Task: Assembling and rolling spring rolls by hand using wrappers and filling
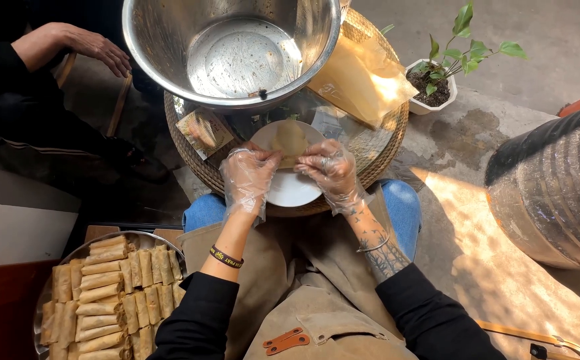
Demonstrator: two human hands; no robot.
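Observation:
Both my hands wear clear plastic gloves and meet over a white plate (291,189) on a round woven tray (376,155). My left hand (248,179) and my right hand (330,173) pinch the near edge of a pale thin wrapper (290,138) lying on the plate. The fingers fold it between them. What lies inside the wrapper is hidden.
A large steel bowl (231,48) stands at the tray's far side, beside a stack of wrappers in a clear bag (362,78). A round metal tray of several finished rolls (106,295) sits at lower left. Another person's hand (86,44) rests upper left. A potted plant (435,85) stands right.

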